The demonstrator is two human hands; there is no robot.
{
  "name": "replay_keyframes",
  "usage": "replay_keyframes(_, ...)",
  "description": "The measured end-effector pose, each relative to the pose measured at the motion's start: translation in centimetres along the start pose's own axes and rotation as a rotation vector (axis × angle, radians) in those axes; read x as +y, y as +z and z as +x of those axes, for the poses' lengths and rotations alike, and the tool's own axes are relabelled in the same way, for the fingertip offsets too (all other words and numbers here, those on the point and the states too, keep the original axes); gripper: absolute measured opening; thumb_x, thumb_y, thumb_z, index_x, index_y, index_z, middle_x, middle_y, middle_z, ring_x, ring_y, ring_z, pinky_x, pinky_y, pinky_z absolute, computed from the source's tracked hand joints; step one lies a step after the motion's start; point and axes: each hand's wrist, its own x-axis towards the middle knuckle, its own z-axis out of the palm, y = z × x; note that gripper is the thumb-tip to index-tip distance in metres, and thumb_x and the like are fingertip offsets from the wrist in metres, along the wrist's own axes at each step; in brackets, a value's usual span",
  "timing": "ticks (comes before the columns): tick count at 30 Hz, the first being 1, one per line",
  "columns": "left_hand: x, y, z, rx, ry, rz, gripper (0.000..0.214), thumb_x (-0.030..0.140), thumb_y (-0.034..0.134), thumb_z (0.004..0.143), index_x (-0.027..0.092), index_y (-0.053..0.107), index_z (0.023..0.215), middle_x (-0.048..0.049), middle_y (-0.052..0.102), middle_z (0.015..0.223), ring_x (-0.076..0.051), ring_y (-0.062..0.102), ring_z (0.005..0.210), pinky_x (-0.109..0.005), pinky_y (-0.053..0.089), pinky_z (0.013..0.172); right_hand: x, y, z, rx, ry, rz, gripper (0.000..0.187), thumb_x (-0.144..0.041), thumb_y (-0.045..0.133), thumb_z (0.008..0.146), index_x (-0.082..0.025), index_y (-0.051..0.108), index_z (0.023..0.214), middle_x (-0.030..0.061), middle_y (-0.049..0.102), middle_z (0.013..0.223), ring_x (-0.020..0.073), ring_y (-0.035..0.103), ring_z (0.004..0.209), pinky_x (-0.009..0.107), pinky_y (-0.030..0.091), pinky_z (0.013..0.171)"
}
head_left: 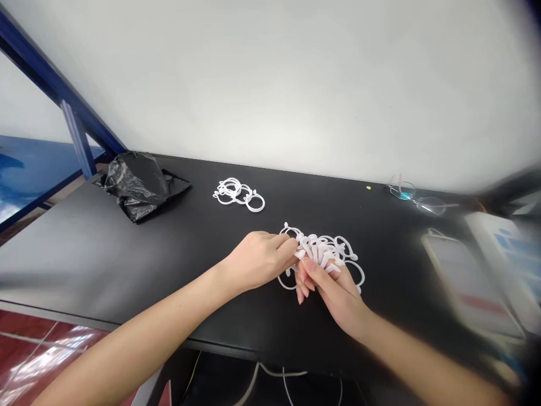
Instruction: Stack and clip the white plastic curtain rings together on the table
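Note:
Over the front half of the table, my right hand (333, 287) is closed around a bunch of white plastic rings (319, 248) with small clip-like ends. Several of them fan out above the thumb and fingers. My left hand (266, 256) meets the bunch from the left, its fingers pinched at one ring's end; the fingertips are partly hidden. More white rings show behind and below both hands, and I cannot tell which of these lie on the table. Farther back, a small pile of loose white rings (255, 203) rests on the black table (190, 225).
A crumpled black plastic bag (137, 183) lies at the back left, near a blue metal frame (80, 135). At the right are eyeglasses (429, 206), a phone-like object (469, 282) and a white box (507, 248), blurred. A pale wall rises behind; cables (253, 383) hang below the front edge.

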Motion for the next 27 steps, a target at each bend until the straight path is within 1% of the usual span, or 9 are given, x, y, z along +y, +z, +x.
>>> replay_keyframes(5,-0.2,-0.2,0.1,-0.078,-0.002,0.013,0.036,0.018,0.033,0.101,0.017,0.047,0.067,0.0028,0.051,0.057,-0.011,0.043,0.045,-0.027,0.03,0.045,0.0,-0.5,0.3,0.001,0.031,-0.012,0.04,-0.042,0.053,0.097,-0.018,0.051,0.066,-0.006,0.035,0.058,0.0089,0.042,0.05,0.026,0.051,0.052)
replay_keyframes(7,-0.2,-0.2,0.0,-0.087,0.017,0.013,0.038,0.02,0.03,0.102,0.017,0.048,0.068,0.002,0.052,0.057,-0.011,0.044,0.045,-0.028,0.03,0.047,-0.2,-0.7,0.4,0.001,0.042,-0.041,0.041,-0.043,0.053,0.097,-0.018,0.05,0.065,-0.0066,0.033,0.056,0.0081,0.039,0.048,0.024,0.048,0.048)
replay_keyframes(9,-0.2,-0.2,-0.1,-0.102,0.015,-0.023,0.041,0.023,0.027,0.103,0.017,0.047,0.068,0.0015,0.052,0.056,-0.012,0.043,0.045,-0.028,0.029,0.047,-0.3,-0.9,0.3,-0.001,0.058,-0.073,0.04,-0.044,0.053,0.096,-0.018,0.051,0.067,-0.0076,0.031,0.054,0.0071,0.034,0.046,0.021,0.041,0.044)
replay_keyframes(12,0.0,-0.3,0.0,-0.129,-0.049,-0.189,0.044,0.025,0.023,0.105,0.018,0.046,0.068,0.0017,0.049,0.056,-0.011,0.04,0.045,-0.027,0.029,0.048,-0.5,-1.1,0.2,0.016,0.07,-0.091,0.039,-0.044,0.054,0.096,-0.018,0.052,0.068,-0.0087,0.028,0.052,0.0063,0.027,0.045,0.02,0.031,0.042)
replay_keyframes(16,0.5,-0.2,0.2,-0.102,-0.134,-0.427,0.041,0.025,0.024,0.104,0.019,0.042,0.067,0.0033,0.042,0.056,-0.009,0.036,0.046,-0.024,0.03,0.048,-0.6,-0.9,0.2,0.025,0.03,-0.056,0.039,-0.043,0.054,0.096,-0.018,0.053,0.066,-0.0094,0.024,0.05,0.0066,0.023,0.044,0.021,0.031,0.041)
replay_keyframes(20,0.7,0.1,0.2,0.014,-0.241,-0.534,0.041,0.024,0.028,0.103,0.02,0.029,0.061,0.006,0.03,0.052,-0.008,0.026,0.044,-0.024,0.025,0.047,-0.6,-0.8,0.1,0.034,-0.053,-0.015,0.039,-0.04,0.054,0.097,-0.018,0.054,0.065,-0.0086,0.025,0.053,0.0068,0.028,0.044,0.021,0.035,0.041)
replay_keyframes(22,0.7,0.1,0.2,0.018,-0.277,-0.564,0.042,0.026,0.028,0.103,0.02,0.026,0.061,0.0064,0.027,0.052,-0.007,0.023,0.043,-0.024,0.024,0.047,-0.6,-0.9,0.1,0.026,-0.062,-0.004,0.038,-0.039,0.054,0.097,-0.018,0.054,0.065,-0.0079,0.028,0.054,0.0068,0.032,0.044,0.021,0.037,0.042)
replay_keyframes(25,0.3,-0.2,0.2,-0.062,-0.269,-0.571,0.045,0.039,0.03,0.103,0.019,0.034,0.063,0.0049,0.036,0.055,-0.007,0.031,0.046,-0.023,0.026,0.048,-0.6,-1.2,0.2,0.02,-0.042,-0.012,0.038,-0.039,0.054,0.097,-0.017,0.056,0.066,-0.0066,0.036,0.053,0.007,0.037,0.044,0.022,0.041,0.044)
replay_keyframes(27,-0.1,-0.5,0.2,-0.037,-0.27,-0.536,0.049,0.053,0.036,0.099,0.018,0.039,0.065,0.005,0.039,0.056,-0.007,0.033,0.047,-0.022,0.026,0.048,-0.8,-1.4,0.4,0.052,-0.044,-0.013,0.038,-0.04,0.055,0.096,-0.017,0.057,0.067,-0.0051,0.043,0.053,0.0076,0.042,0.044,0.023,0.043,0.046)
